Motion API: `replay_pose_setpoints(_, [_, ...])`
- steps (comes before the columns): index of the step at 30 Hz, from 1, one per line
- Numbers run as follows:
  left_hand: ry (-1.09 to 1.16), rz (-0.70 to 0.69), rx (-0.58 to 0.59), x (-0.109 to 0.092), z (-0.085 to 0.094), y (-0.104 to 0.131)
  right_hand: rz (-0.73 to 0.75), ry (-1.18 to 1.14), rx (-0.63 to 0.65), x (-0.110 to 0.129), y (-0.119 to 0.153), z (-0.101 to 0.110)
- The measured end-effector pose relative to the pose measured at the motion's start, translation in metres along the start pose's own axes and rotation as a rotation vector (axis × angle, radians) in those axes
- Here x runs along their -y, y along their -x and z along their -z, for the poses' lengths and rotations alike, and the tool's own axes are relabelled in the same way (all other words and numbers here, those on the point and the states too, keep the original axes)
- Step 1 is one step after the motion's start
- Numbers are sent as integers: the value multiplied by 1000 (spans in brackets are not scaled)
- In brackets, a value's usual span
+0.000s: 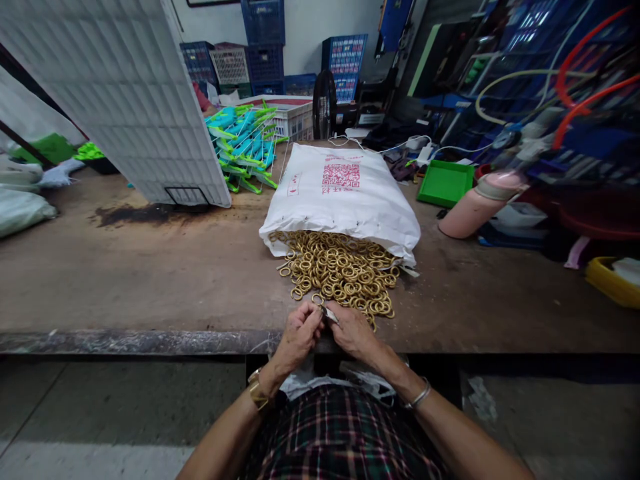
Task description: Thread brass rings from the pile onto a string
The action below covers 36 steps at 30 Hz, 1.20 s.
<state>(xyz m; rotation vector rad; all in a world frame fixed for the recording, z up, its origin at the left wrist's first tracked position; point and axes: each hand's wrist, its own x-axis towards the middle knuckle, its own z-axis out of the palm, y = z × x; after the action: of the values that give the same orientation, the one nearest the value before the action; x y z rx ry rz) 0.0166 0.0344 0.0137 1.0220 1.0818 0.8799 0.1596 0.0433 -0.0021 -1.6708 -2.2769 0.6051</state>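
Note:
My left hand is closed in a pinch near the table's front edge. What its fingers hold is too small to make out; a gold-coloured ring shows right at the fingertips. Beside it, almost touching, my right hand is closed on a small blade-like tool with a pale, flat surface, pointing toward the left fingertips. Just beyond both hands lies a heap of gold-coloured rings, spilling from the open mouth of a white sack with red print.
A white ribbed panel stands on the wooden table at left. Behind it are blue-and-green plastic pieces. At right are a green tray, a pink bottle and a yellow container. A black fan stands behind the sack.

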Motion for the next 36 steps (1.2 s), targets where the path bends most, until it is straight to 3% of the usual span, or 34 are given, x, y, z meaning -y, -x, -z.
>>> replay_pose_setpoints(8, [-38, -56, -15, 7, 3, -2, 27, 72, 92, 2, -2, 7])
replay_pose_setpoints(14, [-9, -52, 19, 0, 4, 20, -7, 189, 102, 4, -9, 9])
replay_pose_setpoints(17, [128, -1, 86, -9, 4, 30, -46, 198, 49, 4, -13, 6])
replay_pose_setpoints(22, [503, 97, 44, -9, 12, 27, -80, 191, -49, 13, -19, 3])
replay_pose_setpoints(27, [595, 126, -7, 0, 20, 21, -89, 256, 6, 22, -26, 6])
replay_pose_setpoints(36, [794, 236, 9, 4, 27, 13, -175, 277, 51, 20, -32, 6])
